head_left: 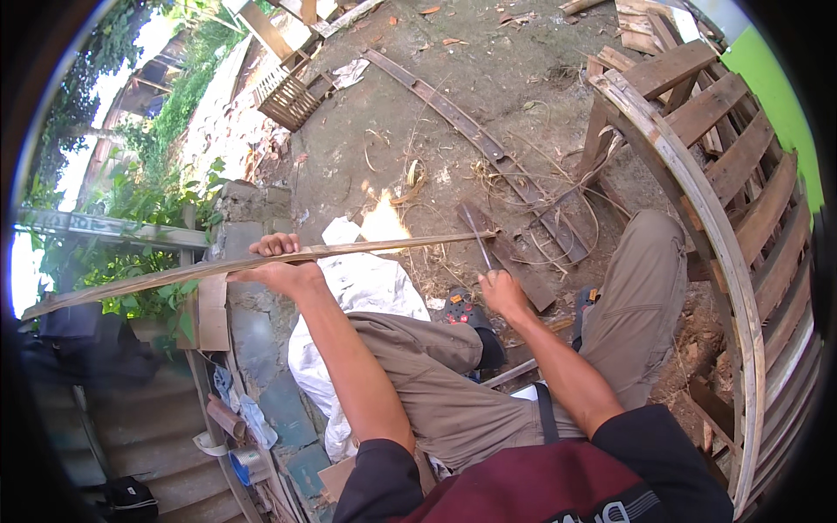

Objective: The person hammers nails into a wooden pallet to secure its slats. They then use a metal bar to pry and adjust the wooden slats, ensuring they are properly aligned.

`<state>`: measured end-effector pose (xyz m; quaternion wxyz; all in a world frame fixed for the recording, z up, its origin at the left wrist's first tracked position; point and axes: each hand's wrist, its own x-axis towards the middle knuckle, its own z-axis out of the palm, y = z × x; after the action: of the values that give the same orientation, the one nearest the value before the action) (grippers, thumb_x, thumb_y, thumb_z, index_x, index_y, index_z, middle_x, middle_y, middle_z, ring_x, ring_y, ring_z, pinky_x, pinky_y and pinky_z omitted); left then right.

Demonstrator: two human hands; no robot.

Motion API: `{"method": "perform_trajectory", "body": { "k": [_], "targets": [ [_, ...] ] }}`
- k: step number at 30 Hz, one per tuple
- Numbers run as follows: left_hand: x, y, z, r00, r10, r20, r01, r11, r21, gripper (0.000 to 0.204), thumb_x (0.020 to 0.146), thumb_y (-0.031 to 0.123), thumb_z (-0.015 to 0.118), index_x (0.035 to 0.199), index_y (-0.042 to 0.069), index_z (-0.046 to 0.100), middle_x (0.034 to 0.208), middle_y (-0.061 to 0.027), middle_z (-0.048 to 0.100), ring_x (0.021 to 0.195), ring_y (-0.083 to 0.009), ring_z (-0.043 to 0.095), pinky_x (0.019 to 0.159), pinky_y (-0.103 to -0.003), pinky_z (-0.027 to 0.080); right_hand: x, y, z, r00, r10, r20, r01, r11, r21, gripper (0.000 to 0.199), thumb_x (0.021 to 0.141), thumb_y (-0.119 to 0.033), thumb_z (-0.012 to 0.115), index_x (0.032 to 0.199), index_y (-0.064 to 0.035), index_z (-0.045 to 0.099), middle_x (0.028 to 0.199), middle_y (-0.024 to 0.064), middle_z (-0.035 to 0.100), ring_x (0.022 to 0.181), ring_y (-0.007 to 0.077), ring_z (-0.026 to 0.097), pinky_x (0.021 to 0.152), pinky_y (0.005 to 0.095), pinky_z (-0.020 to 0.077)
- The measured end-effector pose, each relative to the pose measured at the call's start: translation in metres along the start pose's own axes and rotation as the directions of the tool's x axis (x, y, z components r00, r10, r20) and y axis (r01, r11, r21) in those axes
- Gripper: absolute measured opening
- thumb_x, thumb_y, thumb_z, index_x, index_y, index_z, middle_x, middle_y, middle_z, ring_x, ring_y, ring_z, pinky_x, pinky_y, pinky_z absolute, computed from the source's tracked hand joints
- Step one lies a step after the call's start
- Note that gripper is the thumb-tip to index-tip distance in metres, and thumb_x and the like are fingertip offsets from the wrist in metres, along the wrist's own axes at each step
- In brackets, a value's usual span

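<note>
My left hand (283,264) is closed around a long, narrow wooden strip (375,246), which reaches from the far left across to the middle of the view. My right hand (503,292) grips a thin, straight tool with a narrow blade (484,251); its handle is hidden in my fist. The blade crosses the strip close to its right end. Whether it touches the wood I cannot tell. Below that end, a dark brown board (514,272) lies on the ground between my feet.
Slatted wooden framework (680,131) curves along my right side. A long, rusty-brown plank (471,131) lies ahead, with loose strips around it. White sacking (375,283) is under my left leg. At left stand a block wall (248,209) and plants. A slatted crate (288,98) sits farther off.
</note>
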<state>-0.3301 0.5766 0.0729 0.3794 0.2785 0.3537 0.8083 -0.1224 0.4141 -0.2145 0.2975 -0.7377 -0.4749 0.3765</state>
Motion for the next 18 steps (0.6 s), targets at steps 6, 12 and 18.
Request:
{"method": "perform_trajectory", "body": {
  "k": [6,12,18],
  "targets": [
    [-0.046,0.001,0.027,0.995,0.082,0.058,-0.083,0.996,0.021,0.077,0.087,0.087,0.018,0.070,0.014,0.034,0.061,0.0007,0.032,0.052,-0.0131,0.026,0.048,-0.028,0.025,-0.045,-0.164,-0.051,0.967,-0.232,0.105,0.184,0.922,0.340,0.036,0.093,-0.028,0.065,0.100,0.0070,0.059,0.076,0.0302,0.067,0.080,0.0484,0.068,0.072,0.0518,0.0544],
    [-0.071,-0.001,0.055,0.994,0.106,-0.026,-0.103,0.991,0.080,0.077,0.087,0.088,0.018,0.072,0.014,0.032,0.062,0.0010,0.031,0.053,-0.0127,0.026,0.048,-0.027,0.024,-0.036,-0.122,-0.050,0.988,-0.132,0.080,0.094,0.925,0.367,0.028,0.088,-0.018,0.068,0.100,0.0054,0.058,0.075,0.0297,0.066,0.073,0.0472,0.068,0.067,0.0510,0.0541],
    [-0.053,-0.005,0.049,0.996,0.080,-0.029,-0.077,0.993,0.086,0.077,0.087,0.087,0.017,0.073,0.014,0.032,0.061,0.0002,0.031,0.053,-0.0132,0.026,0.048,-0.028,0.024,-0.040,-0.133,-0.062,0.975,-0.215,0.053,0.201,0.961,0.190,0.028,0.085,-0.016,0.068,0.099,0.0074,0.061,0.080,0.0301,0.067,0.080,0.0469,0.068,0.072,0.0520,0.0540]
  ]
}}
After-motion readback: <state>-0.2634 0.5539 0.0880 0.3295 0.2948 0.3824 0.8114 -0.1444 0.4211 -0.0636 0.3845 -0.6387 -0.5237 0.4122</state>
